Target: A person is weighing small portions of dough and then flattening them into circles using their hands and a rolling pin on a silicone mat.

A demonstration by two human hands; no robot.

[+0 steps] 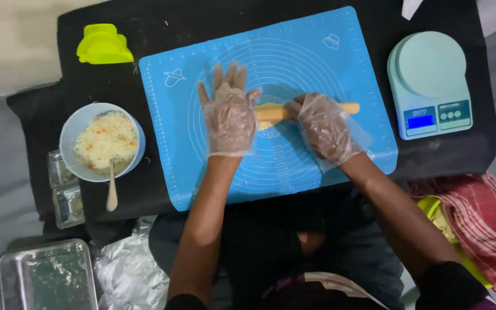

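Down at your far left sits a metal tray (47, 275) dusted with flour, with crumpled foil (130, 270) just beside it. Above them a pale blue bowl (70, 129) holds a rice-like filling flecked with orange, and a spoon (112, 189) leans over its near rim. A lime-green dumpling press (104, 45) lies further back on the black cloth (116, 201). Next comes the blue silicone mat (328, 63), printed with rings. Your left hand (229, 112), in a clear plastic glove, lies flat with fingers spread, palm pressing on the left end of a wooden rolling pin (274, 112). The pin lies across the middle of the mat, over a small piece of dough (266, 124) that peeks out beneath it. Your right hand (324, 127), gloved too, presses down on the pin's right part, fingers loosely curved over it rather than clamped. Beyond stands a pale green kitchen scale (430, 80), and a red checked cloth (477, 224) lies nearest your right elbow.
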